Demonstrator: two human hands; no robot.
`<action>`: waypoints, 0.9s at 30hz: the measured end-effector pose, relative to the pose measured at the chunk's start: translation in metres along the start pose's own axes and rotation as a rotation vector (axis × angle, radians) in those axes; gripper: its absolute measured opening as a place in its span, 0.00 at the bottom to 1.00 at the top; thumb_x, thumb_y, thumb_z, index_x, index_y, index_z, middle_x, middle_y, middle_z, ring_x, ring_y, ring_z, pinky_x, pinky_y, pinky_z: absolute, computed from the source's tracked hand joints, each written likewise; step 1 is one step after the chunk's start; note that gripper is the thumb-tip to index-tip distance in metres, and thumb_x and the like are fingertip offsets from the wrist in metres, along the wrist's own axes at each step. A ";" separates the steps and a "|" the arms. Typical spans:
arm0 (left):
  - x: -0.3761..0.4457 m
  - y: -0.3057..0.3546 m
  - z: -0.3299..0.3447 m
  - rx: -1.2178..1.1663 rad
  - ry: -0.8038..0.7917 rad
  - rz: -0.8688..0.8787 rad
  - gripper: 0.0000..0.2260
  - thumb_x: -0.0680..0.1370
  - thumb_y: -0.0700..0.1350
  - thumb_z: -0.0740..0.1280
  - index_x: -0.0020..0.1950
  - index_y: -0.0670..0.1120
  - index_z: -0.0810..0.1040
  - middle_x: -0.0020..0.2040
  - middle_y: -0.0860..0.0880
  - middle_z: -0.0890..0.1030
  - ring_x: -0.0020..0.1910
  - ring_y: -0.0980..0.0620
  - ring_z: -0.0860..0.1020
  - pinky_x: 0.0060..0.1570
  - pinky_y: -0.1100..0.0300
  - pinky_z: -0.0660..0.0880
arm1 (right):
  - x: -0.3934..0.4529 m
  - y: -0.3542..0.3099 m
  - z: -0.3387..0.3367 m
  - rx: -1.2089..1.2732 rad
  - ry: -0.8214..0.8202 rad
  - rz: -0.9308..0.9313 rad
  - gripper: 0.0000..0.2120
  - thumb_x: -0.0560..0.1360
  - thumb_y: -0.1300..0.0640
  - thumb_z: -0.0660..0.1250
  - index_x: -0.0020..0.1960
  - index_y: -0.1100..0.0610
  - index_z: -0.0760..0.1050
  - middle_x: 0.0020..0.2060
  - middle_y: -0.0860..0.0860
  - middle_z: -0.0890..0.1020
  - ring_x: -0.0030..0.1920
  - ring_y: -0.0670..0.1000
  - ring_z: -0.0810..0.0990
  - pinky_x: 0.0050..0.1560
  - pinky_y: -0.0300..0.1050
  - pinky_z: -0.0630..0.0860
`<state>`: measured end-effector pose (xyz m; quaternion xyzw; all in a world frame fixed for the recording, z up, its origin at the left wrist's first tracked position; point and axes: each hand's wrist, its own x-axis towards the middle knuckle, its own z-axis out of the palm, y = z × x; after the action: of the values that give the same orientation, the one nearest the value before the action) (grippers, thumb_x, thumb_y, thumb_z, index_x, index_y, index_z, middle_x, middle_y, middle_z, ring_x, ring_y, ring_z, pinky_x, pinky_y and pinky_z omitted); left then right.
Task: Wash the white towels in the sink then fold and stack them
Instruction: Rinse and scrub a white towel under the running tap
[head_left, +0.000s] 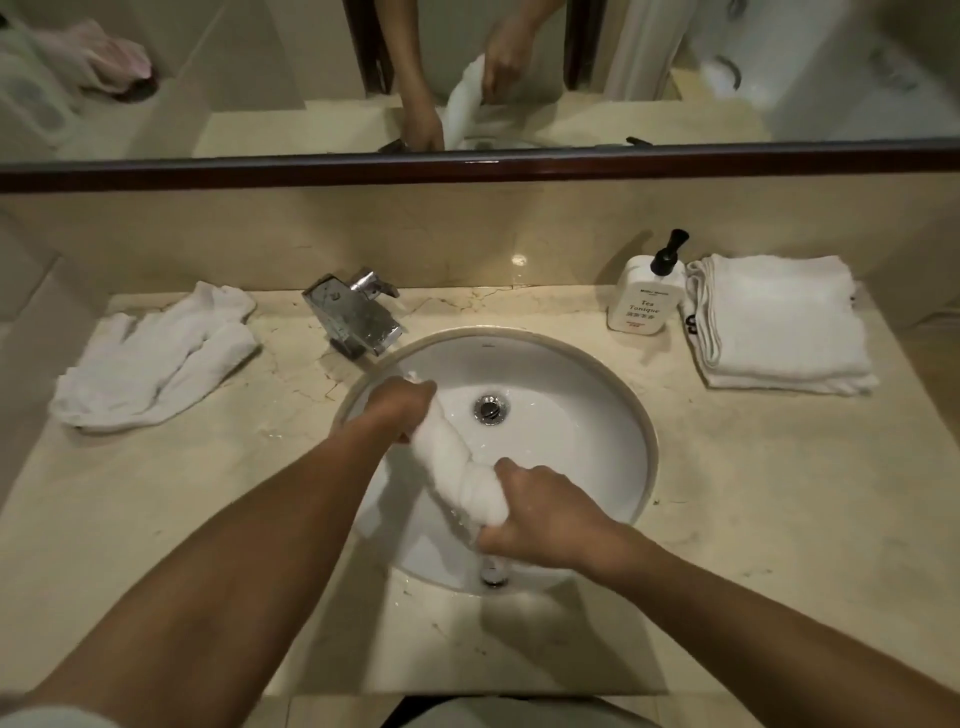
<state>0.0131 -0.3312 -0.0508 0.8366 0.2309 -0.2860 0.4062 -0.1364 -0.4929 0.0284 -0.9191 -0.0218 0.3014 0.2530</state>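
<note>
A wet white towel (460, 467), twisted into a thick roll, stretches over the round white sink (587, 395). My left hand (400, 408) grips its far end near the tap side. My right hand (540, 512) grips its near end above the sink's front. A crumpled white towel (156, 358) lies on the counter to the left. On the right of the counter rests a neat stack of folded white towels (779, 322).
A chrome tap (356, 317) stands at the sink's back left. A white pump bottle (647, 291) sits between the sink and the folded stack. The beige marble counter (779, 493) runs under a wide mirror (675, 78) that reflects my hands.
</note>
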 end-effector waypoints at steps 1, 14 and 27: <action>0.001 -0.001 -0.004 -0.195 -0.055 -0.036 0.18 0.77 0.57 0.68 0.54 0.42 0.78 0.48 0.41 0.81 0.42 0.44 0.80 0.42 0.55 0.80 | 0.000 0.006 -0.003 0.170 -0.010 0.022 0.18 0.71 0.50 0.72 0.53 0.56 0.69 0.44 0.52 0.78 0.40 0.53 0.76 0.35 0.42 0.69; -0.037 -0.030 0.023 -1.750 -0.144 -0.040 0.15 0.82 0.50 0.56 0.53 0.41 0.78 0.47 0.41 0.80 0.43 0.41 0.84 0.53 0.45 0.80 | -0.021 -0.013 0.039 2.208 -0.621 0.204 0.32 0.48 0.61 0.83 0.48 0.71 0.78 0.30 0.59 0.78 0.25 0.55 0.79 0.23 0.40 0.77; -0.003 -0.003 -0.011 -1.060 -0.382 -0.129 0.11 0.78 0.39 0.59 0.34 0.43 0.71 0.28 0.48 0.70 0.26 0.52 0.71 0.32 0.62 0.70 | -0.009 -0.012 0.038 2.077 -0.551 0.262 0.25 0.56 0.57 0.84 0.45 0.67 0.77 0.31 0.55 0.74 0.25 0.50 0.74 0.23 0.40 0.72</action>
<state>0.0119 -0.3210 -0.0453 0.4358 0.3158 -0.3016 0.7870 -0.1638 -0.4670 0.0125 -0.1516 0.2864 0.3936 0.8603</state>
